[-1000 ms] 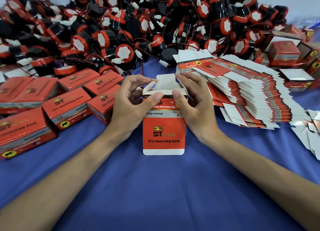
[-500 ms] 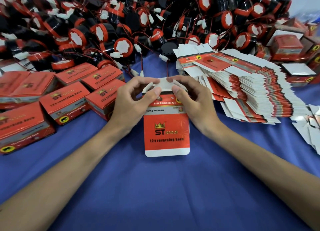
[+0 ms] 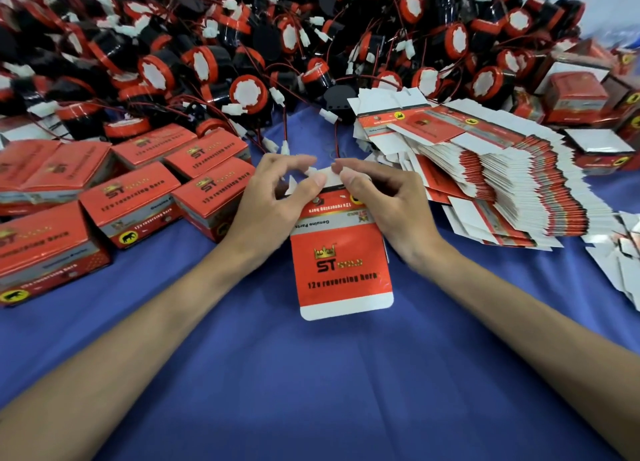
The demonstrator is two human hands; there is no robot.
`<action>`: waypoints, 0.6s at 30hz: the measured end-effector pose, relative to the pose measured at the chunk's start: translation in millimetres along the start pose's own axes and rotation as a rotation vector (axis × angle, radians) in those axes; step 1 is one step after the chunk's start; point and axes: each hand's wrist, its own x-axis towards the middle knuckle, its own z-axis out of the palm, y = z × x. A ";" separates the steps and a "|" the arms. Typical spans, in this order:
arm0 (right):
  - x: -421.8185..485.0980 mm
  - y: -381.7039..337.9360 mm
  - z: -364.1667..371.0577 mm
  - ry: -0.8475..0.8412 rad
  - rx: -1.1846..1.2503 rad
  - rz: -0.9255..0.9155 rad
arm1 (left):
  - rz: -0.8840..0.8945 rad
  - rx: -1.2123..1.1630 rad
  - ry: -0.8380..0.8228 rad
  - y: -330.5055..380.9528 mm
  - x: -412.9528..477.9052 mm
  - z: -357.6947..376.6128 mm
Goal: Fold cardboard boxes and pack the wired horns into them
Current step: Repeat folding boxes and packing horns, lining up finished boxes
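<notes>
White flap (image 3: 328, 176), upright a second ago, now folded down under our thumbs: left grip (image 3: 273, 201) and right grip (image 3: 384, 201) both pinch box (image 3: 341, 270) top. Box mid blue counter (image 3: 311, 374); folded boxes (image 3: 138, 201) left, flat blanks (image 3: 502, 183) right, horn pile (image 3: 249, 90) behind

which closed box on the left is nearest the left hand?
The closed box at the group's near right corner, just beside the left hand folding the unfinished box; the rest lie farther left or behind it.

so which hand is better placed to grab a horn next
Probably left: the left hand sits nearest the loose horns, while the right hand faces the flat box stack. Both pinch the box.
</notes>
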 end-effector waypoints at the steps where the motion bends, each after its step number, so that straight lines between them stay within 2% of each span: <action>1: 0.4 -1.5 0.3 0.020 0.003 -0.004 | 0.014 -0.019 0.023 0.1 0.0 0.2; 7: -2.3 -5.4 3.9 0.149 0.055 -0.057 | 0.029 -0.214 0.017 1.6 -2.1 -2.3; 11: -0.9 -5.4 2.1 0.195 0.105 -0.077 | 0.015 -0.170 -0.048 1.5 0.1 -1.7; 14: -1.2 -4.3 0.0 0.169 0.106 -0.088 | -0.013 -0.155 -0.044 -0.1 0.7 -2.5; 18: 0.6 -3.0 -1.6 0.057 0.163 0.000 | -0.006 -0.153 -0.010 -1.3 -1.5 -5.6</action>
